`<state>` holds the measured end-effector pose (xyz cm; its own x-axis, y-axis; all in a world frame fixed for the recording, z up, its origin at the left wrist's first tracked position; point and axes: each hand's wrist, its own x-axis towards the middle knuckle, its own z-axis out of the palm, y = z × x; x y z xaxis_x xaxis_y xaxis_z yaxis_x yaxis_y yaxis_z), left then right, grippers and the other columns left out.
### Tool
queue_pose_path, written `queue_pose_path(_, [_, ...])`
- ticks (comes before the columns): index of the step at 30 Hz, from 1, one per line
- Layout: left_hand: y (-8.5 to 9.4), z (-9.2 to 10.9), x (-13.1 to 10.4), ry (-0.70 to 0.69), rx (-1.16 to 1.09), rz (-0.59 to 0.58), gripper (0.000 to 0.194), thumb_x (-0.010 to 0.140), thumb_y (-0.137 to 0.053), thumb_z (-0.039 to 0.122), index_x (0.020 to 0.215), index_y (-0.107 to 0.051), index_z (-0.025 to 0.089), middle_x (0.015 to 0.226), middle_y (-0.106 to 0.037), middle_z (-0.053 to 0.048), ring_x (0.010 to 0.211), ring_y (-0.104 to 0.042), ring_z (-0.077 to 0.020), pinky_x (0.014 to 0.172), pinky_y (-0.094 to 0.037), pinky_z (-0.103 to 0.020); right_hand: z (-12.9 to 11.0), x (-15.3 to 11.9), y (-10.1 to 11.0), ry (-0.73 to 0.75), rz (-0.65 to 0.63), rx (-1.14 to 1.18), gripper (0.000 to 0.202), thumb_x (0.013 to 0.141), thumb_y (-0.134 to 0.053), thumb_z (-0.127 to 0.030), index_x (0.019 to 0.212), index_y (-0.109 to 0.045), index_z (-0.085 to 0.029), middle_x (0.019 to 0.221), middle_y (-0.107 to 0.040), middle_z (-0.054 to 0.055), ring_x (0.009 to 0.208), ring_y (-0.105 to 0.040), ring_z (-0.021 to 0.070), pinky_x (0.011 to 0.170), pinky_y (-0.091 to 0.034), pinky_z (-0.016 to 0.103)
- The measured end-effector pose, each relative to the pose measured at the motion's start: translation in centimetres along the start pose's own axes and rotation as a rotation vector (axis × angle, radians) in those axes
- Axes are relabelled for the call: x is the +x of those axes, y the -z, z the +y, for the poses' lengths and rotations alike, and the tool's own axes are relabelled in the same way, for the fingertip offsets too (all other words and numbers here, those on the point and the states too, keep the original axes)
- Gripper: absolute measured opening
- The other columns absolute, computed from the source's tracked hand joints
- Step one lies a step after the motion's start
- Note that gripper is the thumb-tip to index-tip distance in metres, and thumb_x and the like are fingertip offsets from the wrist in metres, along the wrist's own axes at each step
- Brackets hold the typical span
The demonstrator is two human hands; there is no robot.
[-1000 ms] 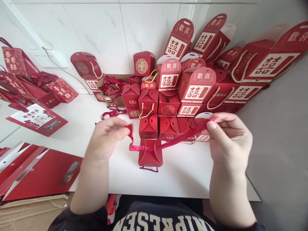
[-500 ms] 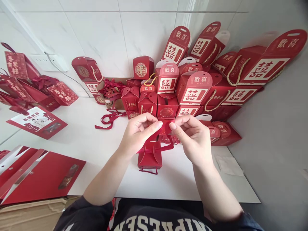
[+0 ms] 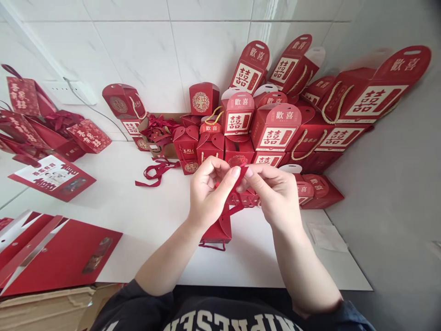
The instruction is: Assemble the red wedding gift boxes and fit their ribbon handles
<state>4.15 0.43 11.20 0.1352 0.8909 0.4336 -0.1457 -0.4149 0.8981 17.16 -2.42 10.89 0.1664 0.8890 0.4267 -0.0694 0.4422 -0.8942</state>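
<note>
Both my hands pinch a red ribbon in the middle of the head view. My left hand has thumb and fingers closed on it, and my right hand grips it just to the right, the fingertips almost meeting. The ribbon runs down from my fingers to a small red gift box on the table. A dark red cord handle hangs at the box's near side. My left hand and wrist hide the box's left and upper part.
Stacked red gift boxes fill the back right against the wall. A cardboard box of ribbons stands behind, with a loose ribbon on the white table. Red bags lie at left; a white paper lies right.
My left hand has moved right and my fingertips have come closer together on the ribbon. The left hand now covers more of the small gift box.
</note>
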Motion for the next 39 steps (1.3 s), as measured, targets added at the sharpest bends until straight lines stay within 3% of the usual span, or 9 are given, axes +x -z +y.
queue_pose_path(5, [-0.2, -0.1, -0.1, -0.045, 0.034, 0.037, 0.03, 0.089, -0.068, 0.04, 0.076, -0.052, 0.019, 0.07, -0.052, 0.001, 0.063, -0.051, -0.0106, 0.059, -0.044, -0.024, -0.1, -0.1, -0.1, 0.021, 0.008, -0.035, 0.019, 0.09, -0.07, -0.035, 0.079, -0.077, -0.021, 0.068, -0.072, 0.0, 0.063, -0.068, 0.0138, 0.063, -0.058, 0.026])
queue_pose_path(8, [0.6, -0.1, 0.3, -0.055, 0.016, -0.021, 0.025, 0.09, -0.067, 0.042, 0.083, -0.056, 0.02, 0.077, -0.057, -0.001, 0.07, -0.057, -0.0127, 0.065, -0.047, -0.025, -0.6, 0.1, 0.1, 0.044, 0.021, -0.084, 0.015, 0.087, -0.074, -0.032, 0.077, -0.075, -0.021, 0.067, -0.071, -0.001, 0.06, -0.065, 0.0126, 0.058, -0.055, 0.024])
queue_pose_path(12, [3.6, -1.3, 1.5, 0.0, -0.055, -0.393, 0.029, 0.085, -0.071, 0.041, 0.103, -0.06, 0.021, 0.102, -0.066, -0.008, 0.099, -0.063, -0.0214, 0.085, -0.05, -0.031, -2.3, 0.8, 0.6, 0.148, 0.026, -0.177, 0.017, 0.087, -0.074, -0.035, 0.076, -0.073, -0.021, 0.068, -0.071, 0.0, 0.061, -0.065, 0.0136, 0.06, -0.055, 0.026])
queue_pose_path(15, [6.0, -3.6, 2.0, 0.099, -0.057, -0.757, 0.023, 0.083, -0.071, 0.039, 0.092, -0.063, 0.019, 0.101, -0.068, -0.009, 0.098, -0.065, -0.0237, 0.091, -0.05, -0.037, -3.6, 1.5, 0.8, 0.223, 0.044, -0.243, 0.019, 0.086, -0.075, -0.037, 0.074, -0.073, -0.023, 0.068, -0.069, 0.0, 0.061, -0.064, 0.0143, 0.058, -0.054, 0.027])
queue_pose_path(18, [7.2, -6.1, 1.5, 0.161, -0.005, -0.921, 0.019, 0.083, -0.072, 0.034, 0.079, -0.066, 0.017, 0.1, -0.071, -0.011, 0.098, -0.066, -0.0252, 0.095, -0.049, -0.041, -4.0, 2.1, 0.7, 0.248, 0.031, -0.272, 0.02, 0.086, -0.075, -0.04, 0.074, -0.072, -0.024, 0.067, -0.067, -0.001, 0.061, -0.063, 0.0148, 0.056, -0.052, 0.028])
queue_pose_path(23, [7.4, -8.6, 0.0, 0.118, 0.037, -0.94, 0.009, 0.078, -0.079, 0.026, 0.08, -0.077, 0.018, 0.109, -0.074, -0.013, 0.11, -0.064, -0.0274, 0.103, -0.046, -0.045, -3.4, 2.6, 0.6, 0.256, 0.004, -0.24, 0.022, 0.087, -0.073, -0.038, 0.073, -0.07, -0.023, 0.065, -0.063, -0.002, 0.059, -0.058, 0.0132, 0.055, -0.049, 0.028])
queue_pose_path(29, [7.5, -10.5, -0.7, 0.167, 0.127, -0.91, 0.019, 0.071, -0.085, 0.034, 0.084, -0.081, 0.021, 0.116, -0.073, -0.013, 0.113, -0.06, -0.028, 0.104, -0.043, -0.046, -3.0, 2.8, 1.0, 0.255, 0.036, -0.246, 0.025, 0.085, -0.075, -0.042, 0.071, -0.067, -0.022, 0.062, -0.061, -0.002, 0.057, -0.057, 0.0131, 0.053, -0.047, 0.028])
queue_pose_path(34, [7.7, -10.8, -1.0, 0.165, 0.125, -0.998, 0.021, 0.083, -0.075, 0.033, 0.102, -0.081, 0.025, 0.123, -0.071, -0.011, 0.118, -0.058, -0.0263, 0.107, -0.04, -0.042, -2.3, 3.2, 1.2, 0.207, -0.007, -0.182, 0.026, 0.086, -0.074, -0.043, 0.072, -0.067, -0.022, 0.064, -0.062, -0.002, 0.058, -0.057, 0.0128, 0.054, -0.049, 0.027])
queue_pose_path(39, [7.4, -10.8, -0.9, 0.129, 0.12, -1.019, 0.021, 0.081, -0.078, 0.034, 0.1, -0.081, 0.026, 0.106, -0.077, -0.009, 0.105, -0.062, -0.0246, 0.099, -0.046, -0.04, -2.0, 3.3, 1.4, 0.206, 0.011, -0.183, 0.026, 0.085, -0.074, -0.044, 0.072, -0.067, -0.022, 0.065, -0.063, -0.002, 0.059, -0.058, 0.0132, 0.055, -0.051, 0.028])
